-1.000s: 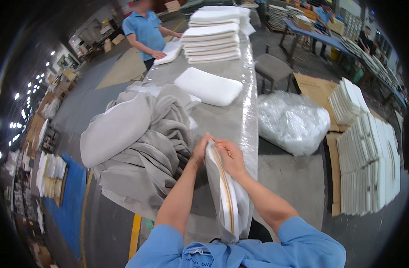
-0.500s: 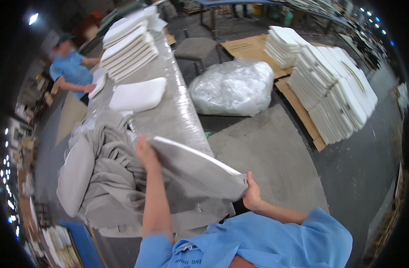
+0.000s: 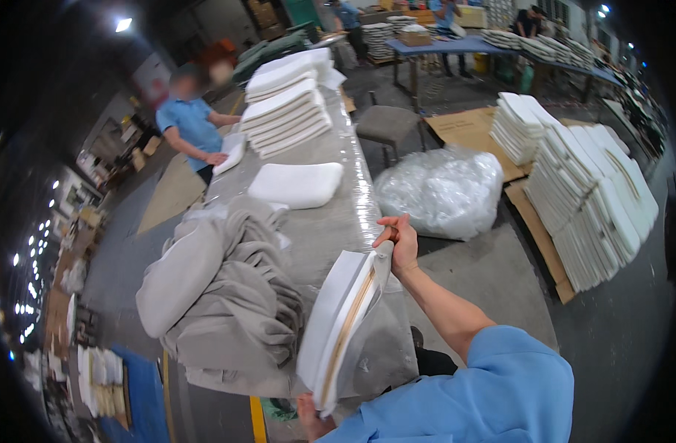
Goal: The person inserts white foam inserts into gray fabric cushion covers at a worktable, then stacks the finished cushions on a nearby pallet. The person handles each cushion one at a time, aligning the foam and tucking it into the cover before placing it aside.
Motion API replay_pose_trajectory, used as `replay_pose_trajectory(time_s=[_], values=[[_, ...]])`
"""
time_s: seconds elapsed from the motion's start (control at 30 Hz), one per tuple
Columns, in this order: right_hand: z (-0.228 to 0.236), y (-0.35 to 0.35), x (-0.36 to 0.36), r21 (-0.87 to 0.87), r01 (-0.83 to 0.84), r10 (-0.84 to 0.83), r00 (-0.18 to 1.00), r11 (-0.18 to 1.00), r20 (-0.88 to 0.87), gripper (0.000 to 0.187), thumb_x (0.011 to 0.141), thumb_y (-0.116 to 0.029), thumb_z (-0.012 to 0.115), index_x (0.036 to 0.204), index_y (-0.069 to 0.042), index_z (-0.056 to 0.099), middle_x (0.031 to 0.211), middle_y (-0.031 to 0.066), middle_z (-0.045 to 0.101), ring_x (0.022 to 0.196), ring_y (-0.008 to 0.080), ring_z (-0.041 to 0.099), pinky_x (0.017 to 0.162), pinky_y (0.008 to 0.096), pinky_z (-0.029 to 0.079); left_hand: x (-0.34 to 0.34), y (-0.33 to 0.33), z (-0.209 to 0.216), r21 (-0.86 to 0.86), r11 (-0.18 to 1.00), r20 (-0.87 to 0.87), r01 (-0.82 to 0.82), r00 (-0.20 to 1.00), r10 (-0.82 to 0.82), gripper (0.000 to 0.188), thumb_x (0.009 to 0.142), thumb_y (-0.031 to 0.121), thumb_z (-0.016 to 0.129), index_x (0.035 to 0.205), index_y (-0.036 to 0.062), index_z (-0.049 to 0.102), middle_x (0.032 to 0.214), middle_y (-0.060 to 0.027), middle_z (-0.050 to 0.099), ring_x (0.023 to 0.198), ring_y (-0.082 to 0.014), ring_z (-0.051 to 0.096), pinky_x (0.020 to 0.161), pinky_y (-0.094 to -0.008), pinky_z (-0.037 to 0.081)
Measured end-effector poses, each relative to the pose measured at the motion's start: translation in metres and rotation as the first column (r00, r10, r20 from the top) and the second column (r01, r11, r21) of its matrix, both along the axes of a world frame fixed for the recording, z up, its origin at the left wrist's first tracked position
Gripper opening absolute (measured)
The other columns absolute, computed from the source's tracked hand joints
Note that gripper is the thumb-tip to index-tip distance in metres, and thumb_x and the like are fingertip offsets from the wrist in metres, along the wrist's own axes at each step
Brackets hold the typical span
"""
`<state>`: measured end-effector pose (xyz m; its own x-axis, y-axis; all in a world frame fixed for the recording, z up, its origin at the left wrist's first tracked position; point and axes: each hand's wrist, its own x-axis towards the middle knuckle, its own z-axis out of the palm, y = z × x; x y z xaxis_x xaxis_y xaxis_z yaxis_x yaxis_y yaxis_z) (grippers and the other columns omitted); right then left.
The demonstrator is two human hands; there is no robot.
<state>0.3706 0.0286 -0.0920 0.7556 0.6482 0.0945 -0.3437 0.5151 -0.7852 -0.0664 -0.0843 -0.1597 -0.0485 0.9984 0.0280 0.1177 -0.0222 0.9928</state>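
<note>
A grey-and-white padded piece (image 3: 328, 314) with a tan strip (image 3: 350, 319) is held on edge at the near end of the table (image 3: 319, 240). Its top corner is gripped by the right hand (image 3: 398, 242); its bottom end is met by the left hand (image 3: 313, 418), whose grip cannot be told. Grey fabric (image 3: 246, 277) is heaped to the left; beyond, a white pad (image 3: 296, 184) is laid flat near a stack (image 3: 288, 119).

White, tan-striped cushion (image 3: 329, 314), plain grey fabric (image 3: 238, 284), light blue shirt (image 3: 486, 391), white pads (image 3: 288, 122)
</note>
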Motion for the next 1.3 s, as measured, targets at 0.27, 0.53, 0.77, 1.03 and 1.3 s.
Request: replay_pose_trajectory(time_s=[0.27, 0.53, 0.77, 1.03, 1.3], values=[[-0.018, 0.067, -0.038, -0.299, -0.099, 0.098, 0.995, 0.949, -0.017, 0.063, 0.114, -0.053, 0.035, 0.126, 0.001, 0.065, 0.108, 0.0123, 0.073, 0.097, 0.0163, 0.063, 0.089, 0.0326, 0.050, 0.038, -0.009, 0.021, -0.274, 0.848, 0.458, 0.454, 0.837, -0.300, 0.056, 0.096, 0.004, 0.070, 0.148, 0.0056, 0.048, 0.132, -0.0095, 0.058, 0.118, -0.0181, 0.057, 0.105, -0.0328, 0.044], [-0.050, 0.028, -0.066, -0.390, -0.049, 0.190, 0.924, 0.919, 0.333, 0.060, 0.100, -0.023, 0.066, 0.151, 0.002, 0.048, 0.142, 0.0168, 0.060, 0.125, 0.0243, 0.058, 0.108, 0.0350, 0.044, 0.157, 0.135, 0.047, 0.104, 0.749, -0.109, 0.655, 0.756, -0.646, 0.067, 0.098, 0.012, 0.067, 0.158, 0.0009, 0.039, 0.156, -0.0188, 0.046, 0.143, -0.0294, 0.045, 0.120, -0.0406, 0.034], [-0.038, 0.027, -0.052, -0.610, 0.166, 0.132, 0.900, 0.775, 0.414, 0.028, 0.100, -0.025, 0.064, 0.097, 0.001, 0.074, 0.077, 0.0166, 0.071, 0.072, 0.0241, 0.067, 0.070, 0.0423, 0.050, 0.267, 0.244, 0.048, 0.020, 0.714, -0.387, 0.700, 0.664, -0.640, 0.058, 0.092, 0.017, 0.069, 0.148, 0.0063, 0.055, 0.147, -0.0211, 0.058, 0.138, -0.0350, 0.055, 0.114, -0.0405, 0.043], [-0.048, 0.032, -0.027, -0.587, 0.246, 0.180, 0.801, 0.771, 0.572, 0.032, 0.101, -0.029, 0.062, 0.098, 0.002, 0.071, 0.079, 0.0196, 0.069, 0.071, 0.0291, 0.065, 0.070, 0.0442, 0.049, 0.306, 0.255, 0.059, 0.225, 0.636, -0.632, 0.738, 0.607, -0.481, 0.023, 0.090, 0.010, 0.067, 0.112, 0.0035, 0.072, 0.112, -0.0181, 0.071, 0.107, -0.0370, 0.068, 0.094, -0.0453, 0.053], [-0.032, 0.036, -0.040, -0.512, 0.250, 0.267, 0.625, 0.822, 0.734, 0.026, 0.101, -0.025, 0.061, 0.090, -0.002, 0.061, 0.089, 0.0233, 0.067, 0.087, 0.0466, 0.065, 0.076, 0.0528, 0.050, 0.299, 0.250, 0.046, 0.396, 0.678, -0.530, 0.620, 0.757, -0.382, 0.012, 0.093, 0.007, 0.067, 0.101, -0.0002, 0.070, 0.099, -0.0185, 0.069, 0.094, -0.0373, 0.067, 0.086, -0.0444, 0.052]])
